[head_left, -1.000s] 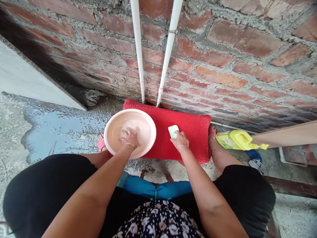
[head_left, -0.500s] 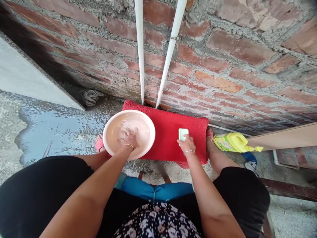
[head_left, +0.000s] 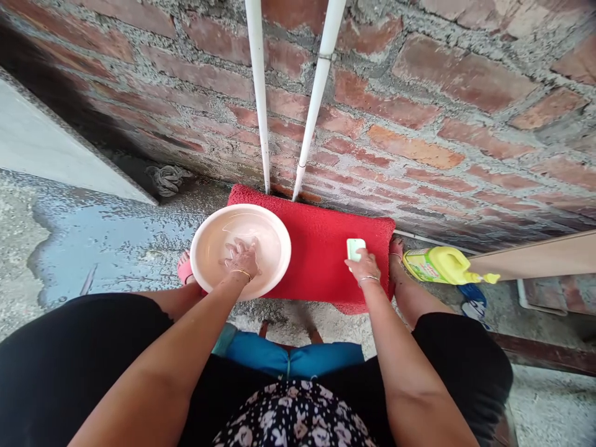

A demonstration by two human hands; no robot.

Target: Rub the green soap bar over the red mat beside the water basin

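Observation:
My left hand (head_left: 242, 257) is dipped in the water of a pale pink basin (head_left: 197, 236), its fingers spread and holding nothing. The basin stands on the left part of a red cloth (head_left: 321, 248) that looks like a towel or mat over a low block. On the right part of that cloth, my right hand (head_left: 364, 267) is closed around a pale green rectangular block (head_left: 356, 246) with a whitish edge. Whether it is soap or a brush, I cannot tell. Its near end is hidden by my fingers.
A yellow jug (head_left: 437, 264) lies on the floor to the right, beside my foot. Two white pipes (head_left: 310, 118) run down the brick wall (head_left: 410, 105) behind the cloth. A grey bundle of cloth (head_left: 167, 180) lies by the wall, near wet floor (head_left: 107, 236).
My right hand has slid a little to the right over the red cloth with the pale green block. My left hand stays in the basin, with its fingers slightly shifted.

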